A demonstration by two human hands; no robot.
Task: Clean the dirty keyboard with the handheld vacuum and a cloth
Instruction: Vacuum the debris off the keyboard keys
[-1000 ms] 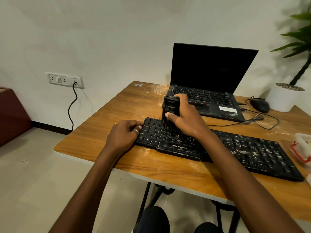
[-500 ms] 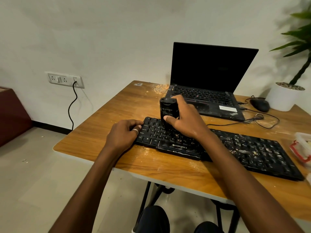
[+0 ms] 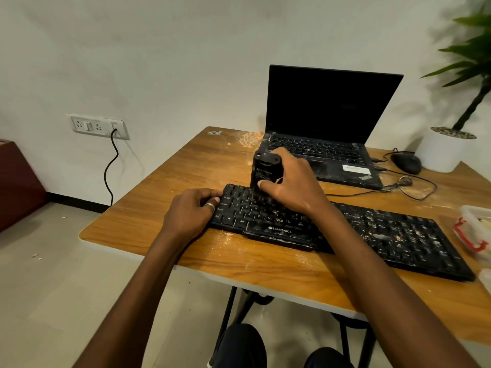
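A long black keyboard (image 3: 385, 235) lies across the wooden table (image 3: 164, 197), its right part strewn with pale crumbs. My right hand (image 3: 289, 181) grips a small black handheld vacuum (image 3: 263, 172), held upright with its lower end on the keys of the keyboard's left half. My left hand (image 3: 191, 211), a ring on one finger, rests with curled fingers on the keyboard's left end. No cloth is visible.
An open black laptop (image 3: 326, 123) stands behind the keyboard, with a mouse (image 3: 406, 163) and looped cables to its right. A white plant pot (image 3: 443, 150) sits at the far right. A clear container with red clips (image 3: 475, 232) lies at the right edge. Crumbs dot the tabletop.
My right hand has slid the vacuum slightly left and nearer along the keyboard's left half. My left hand has stayed on the keyboard's left end.
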